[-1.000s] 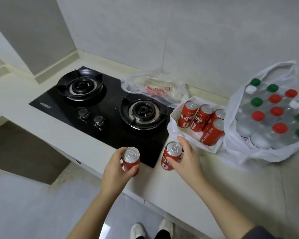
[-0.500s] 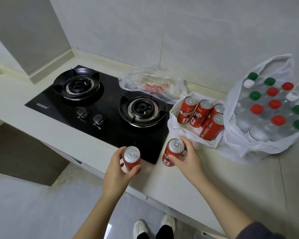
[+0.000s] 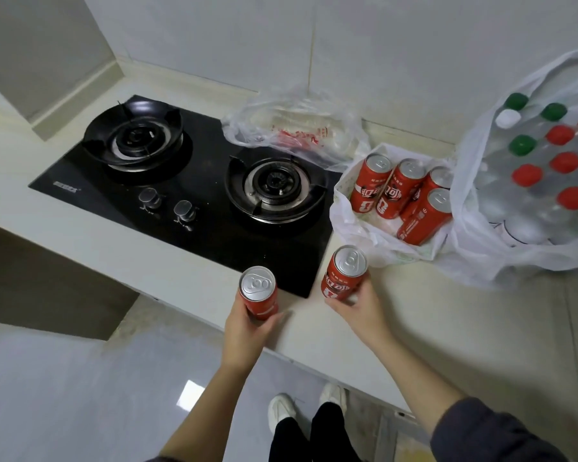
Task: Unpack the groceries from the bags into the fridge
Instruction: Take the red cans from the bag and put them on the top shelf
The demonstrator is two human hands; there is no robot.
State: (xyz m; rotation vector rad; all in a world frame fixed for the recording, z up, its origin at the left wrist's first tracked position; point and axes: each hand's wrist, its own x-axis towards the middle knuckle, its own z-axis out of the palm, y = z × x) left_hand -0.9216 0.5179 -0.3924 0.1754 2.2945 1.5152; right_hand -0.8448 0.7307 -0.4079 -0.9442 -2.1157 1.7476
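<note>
Six red cans (image 3: 369, 181) are counted: four in one bag, one held in the left hand (image 3: 247, 331), one in the right hand (image 3: 357, 311). Three plastic bags (image 3: 357, 228) are seen on the bench (image 3: 414, 311). Five red caps (image 3: 527, 175), three green caps (image 3: 522, 144) and one white cap (image 3: 508, 118) are counted. Two burners (image 3: 274, 185) and two knobs (image 3: 149, 198) are seen.

Left hand (image 3: 247, 328) grips left can (image 3: 258, 292), right hand (image 3: 357, 311) grips right can (image 3: 342, 273).

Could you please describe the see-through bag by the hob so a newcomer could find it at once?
Start at the black gas hob in the counter. Behind its right burner, by the wall, lies the crumpled bag. Unlike the white can bag and white bottle bag to its right, it is see-through with red print.
</note>
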